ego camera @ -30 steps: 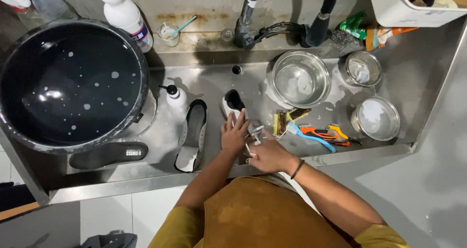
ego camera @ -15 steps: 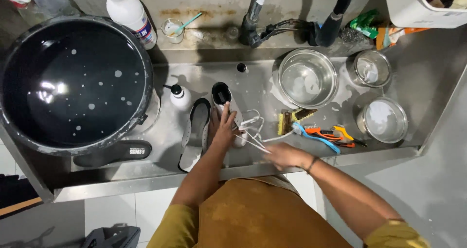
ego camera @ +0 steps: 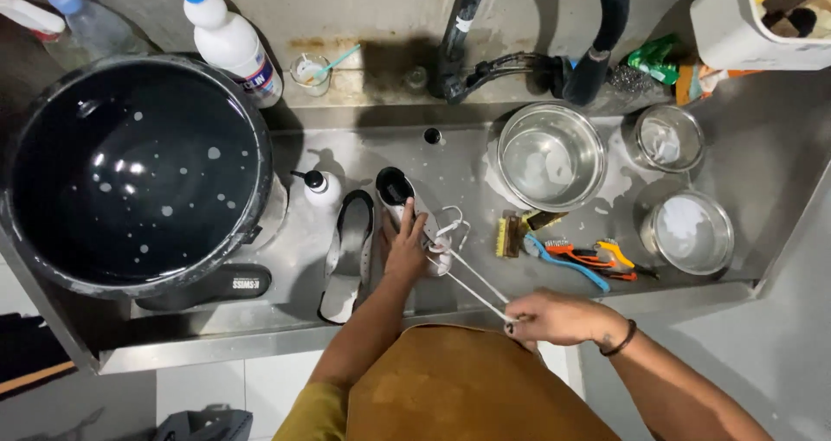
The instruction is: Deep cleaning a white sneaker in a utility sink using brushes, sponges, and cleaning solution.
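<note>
My left hand (ego camera: 405,249) pins the white shoe (ego camera: 400,200) in the sink (ego camera: 467,160) at 12 o'clock while my right hand (ego camera: 554,316) at 4 o'clock pinches the wet shoelace (ego camera: 472,283) taut, which looks limp, light, slippery, best gripped near its tip.

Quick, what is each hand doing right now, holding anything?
Left hand: pressed on the white shoe, steadying it.
Right hand: closed on the white shoelace, which stretches taut from the shoe.
</note>
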